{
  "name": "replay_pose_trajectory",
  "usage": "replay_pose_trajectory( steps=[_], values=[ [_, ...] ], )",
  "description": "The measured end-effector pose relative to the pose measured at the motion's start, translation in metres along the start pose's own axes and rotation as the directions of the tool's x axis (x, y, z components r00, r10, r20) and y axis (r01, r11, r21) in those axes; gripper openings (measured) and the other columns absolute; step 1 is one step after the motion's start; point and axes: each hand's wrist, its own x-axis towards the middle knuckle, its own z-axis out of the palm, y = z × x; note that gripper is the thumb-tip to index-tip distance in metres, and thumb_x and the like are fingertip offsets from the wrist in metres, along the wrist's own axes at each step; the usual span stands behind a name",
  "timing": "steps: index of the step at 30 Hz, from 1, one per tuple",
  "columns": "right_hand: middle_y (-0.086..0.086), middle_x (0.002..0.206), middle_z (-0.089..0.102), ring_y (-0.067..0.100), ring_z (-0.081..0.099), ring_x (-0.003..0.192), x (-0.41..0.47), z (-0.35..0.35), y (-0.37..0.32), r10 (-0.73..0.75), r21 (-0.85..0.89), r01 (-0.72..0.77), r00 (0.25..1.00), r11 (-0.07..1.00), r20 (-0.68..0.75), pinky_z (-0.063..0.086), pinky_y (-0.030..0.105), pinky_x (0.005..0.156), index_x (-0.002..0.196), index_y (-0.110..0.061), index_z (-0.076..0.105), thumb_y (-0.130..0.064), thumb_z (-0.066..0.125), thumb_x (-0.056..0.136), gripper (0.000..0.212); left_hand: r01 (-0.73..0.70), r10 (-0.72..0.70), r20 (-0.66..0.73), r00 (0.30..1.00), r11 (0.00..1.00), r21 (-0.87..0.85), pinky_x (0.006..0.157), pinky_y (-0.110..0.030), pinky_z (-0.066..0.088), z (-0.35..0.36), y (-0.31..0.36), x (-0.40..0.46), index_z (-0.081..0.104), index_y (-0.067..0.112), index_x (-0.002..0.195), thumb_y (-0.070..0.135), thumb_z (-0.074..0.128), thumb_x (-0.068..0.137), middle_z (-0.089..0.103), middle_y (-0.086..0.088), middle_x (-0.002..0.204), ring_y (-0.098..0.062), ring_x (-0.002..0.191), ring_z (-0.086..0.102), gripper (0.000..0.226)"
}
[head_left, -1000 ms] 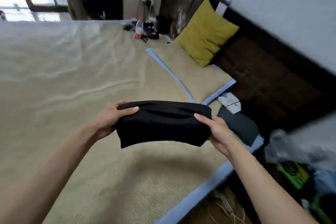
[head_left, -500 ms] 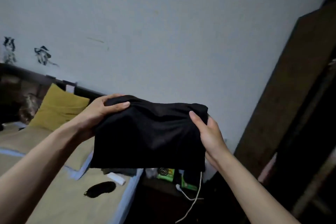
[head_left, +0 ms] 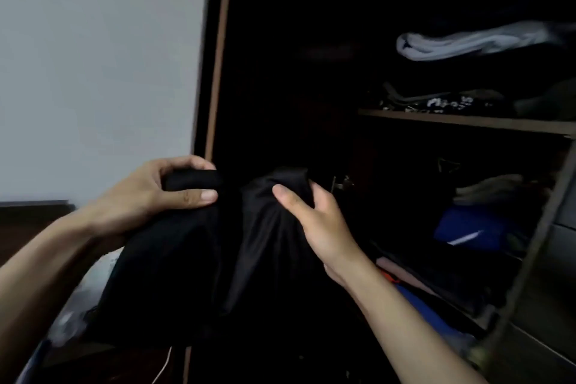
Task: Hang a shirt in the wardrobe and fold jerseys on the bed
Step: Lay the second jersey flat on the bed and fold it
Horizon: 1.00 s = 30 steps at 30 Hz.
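Note:
A folded black jersey (head_left: 199, 265) hangs in front of me, held at its top edge by both hands. My left hand (head_left: 149, 196) grips its upper left corner, thumb on top. My right hand (head_left: 314, 221) pinches its upper right part, where the cloth bunches. The jersey is held up before the dark open wardrobe (head_left: 296, 72), close to its left frame (head_left: 218, 53). The bed is out of view.
Wardrobe shelves (head_left: 467, 123) on the right hold folded clothes: a white one (head_left: 467, 44), a dark printed one (head_left: 442, 101), a blue one (head_left: 467, 227) and a stack below. A pale wall (head_left: 93, 56) is at left. A white cable (head_left: 162, 368) hangs near the floor.
I have turned from the bed past the wall to face the wardrobe, carrying the black jersey along. The jersey now bunches more between my hands.

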Motion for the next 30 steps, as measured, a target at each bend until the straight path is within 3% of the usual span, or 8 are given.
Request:
replay_pose_trajectory(
  steps=[6,11,15,21,23,25,27,30],
  values=[
    [0.0,0.112,0.077,0.016,0.072,0.109,0.007,-0.106,0.044,0.05,-0.041,-0.069,0.936,0.997,-0.347,0.054,0.038,0.102,0.115,-0.015,0.072,-0.024,0.067,0.098,0.02,-0.124,0.124,-0.005,0.992,0.99,0.061,0.069,-0.019,0.055,0.111,-0.007,0.075,0.069,0.016,0.096,0.023,0.087,0.071,0.071,0.001,0.085,-0.006,0.075,0.065,0.032],
    [-0.001,0.116,0.075,0.017,0.068,0.114,0.01,-0.194,0.102,0.057,-0.219,-0.26,0.756,0.94,-0.653,0.051,0.039,0.104,0.122,-0.015,0.068,-0.031,0.067,0.097,0.03,0.002,0.002,-0.124,0.992,0.999,0.032,0.081,-0.042,0.059,0.178,-0.088,0.165,0.066,0.019,0.096,0.017,0.087,0.075,0.072,-0.007,0.093,-0.02,0.082,0.068,0.03],
    [0.017,0.12,0.069,0.036,0.062,0.118,0.021,-0.255,0.125,0.036,-0.338,-0.532,0.572,0.776,-0.819,0.048,0.038,0.095,0.124,0.0,0.062,-0.033,0.061,0.1,0.041,0.143,-0.157,-0.094,0.983,0.98,-0.138,0.084,-0.038,0.056,0.243,-0.143,0.237,0.059,0.016,0.104,0.013,0.087,0.075,0.066,-0.005,0.095,-0.028,0.092,0.066,0.04],
    [0.018,0.135,0.059,0.041,0.057,0.123,0.073,-0.329,0.109,-0.175,-0.333,-0.829,0.284,0.449,-0.943,0.047,0.046,0.095,0.141,-0.011,0.048,-0.038,0.05,0.105,0.045,0.141,-0.141,0.011,0.99,0.977,-0.157,0.091,-0.04,0.056,0.353,-0.152,0.359,0.048,0.021,0.109,0.017,0.084,0.079,0.064,-0.011,0.115,-0.027,0.101,0.064,0.047],
    [0.017,0.141,0.053,0.041,0.058,0.123,0.086,-0.35,0.115,-0.195,-0.313,-0.912,0.267,0.264,-0.944,0.048,0.046,0.093,0.142,-0.008,0.042,-0.027,0.048,0.106,0.041,0.106,-0.111,0.122,0.986,0.993,0.041,0.093,-0.039,0.051,0.386,-0.149,0.381,0.041,0.019,0.122,0.019,0.078,0.085,0.056,-0.012,0.126,-0.029,0.11,0.059,0.053],
    [0.021,0.153,0.037,0.044,0.047,0.133,0.086,-0.366,0.134,-0.098,-0.225,-0.974,0.221,0.038,-0.97,0.043,0.052,0.103,0.152,-0.005,0.027,-0.02,0.042,0.107,0.05,-0.012,-0.105,0.253,0.962,0.907,0.421,0.105,-0.046,0.043,0.412,-0.158,0.386,0.033,0.018,0.14,0.031,0.076,0.086,0.043,-0.016,0.142,-0.036,0.126,0.049,0.07],
    [0.024,0.155,0.032,0.048,0.035,0.14,0.078,-0.373,0.153,-0.038,-0.219,-0.963,0.228,-0.159,-0.973,0.03,0.058,0.115,0.153,-0.004,0.028,-0.021,0.038,0.106,0.051,-0.119,-0.13,0.403,0.906,0.835,0.537,0.11,-0.046,0.039,0.431,-0.177,0.381,0.031,0.019,0.149,0.04,0.072,0.088,0.038,-0.014,0.151,-0.036,0.134,0.044,0.077],
    [0.02,0.148,0.043,0.039,0.037,0.14,0.073,-0.362,0.166,-0.086,-0.497,-0.839,0.524,-0.223,-0.847,0.024,0.05,0.119,0.144,-0.007,0.042,-0.037,0.042,0.104,0.05,-0.088,-0.166,0.583,0.796,0.92,0.383,0.111,-0.034,0.039,0.458,-0.203,0.358,0.042,0.02,0.148,0.043,0.057,0.098,0.049,-0.009,0.15,-0.029,0.134,0.049,0.057]
  ],
)
